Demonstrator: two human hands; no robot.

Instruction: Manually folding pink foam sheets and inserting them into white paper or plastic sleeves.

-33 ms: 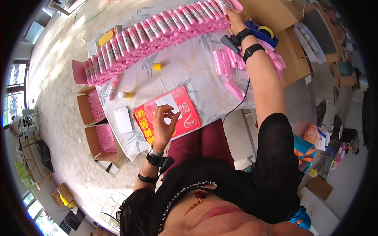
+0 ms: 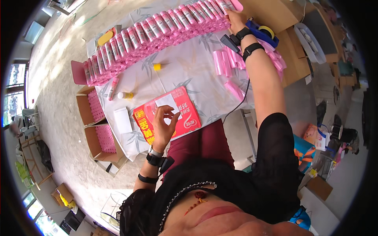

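Note:
My left hand [image 2: 162, 122] hovers over a flat red printed carton [image 2: 188, 112] at the table's near edge. Its fingers curl toward the thumb with a gap between, and I see nothing held. A white paper slip [image 2: 170, 100] lies on the carton beside those fingers. My right hand [image 2: 237, 23] reaches to the far right end of a long stack of pink rolls [image 2: 157, 41], its fingers closed around the end labelled roll [image 2: 225, 5]; some fingertips are hidden. Silver-and-pink labelled rolls form the top row. Loose pink rolls without labels [image 2: 223, 63] lie below my right wrist.
A white-and-yellow glue bottle [image 2: 126, 95], a yellow cap [image 2: 157, 67], a single labelled roll [image 2: 113, 88] and white paper slips [image 2: 123, 120] lie on the table. A blue tape dispenser [image 2: 271, 39] stands at right. Cardboard boxes [image 2: 92, 139] with pink rolls stand at left.

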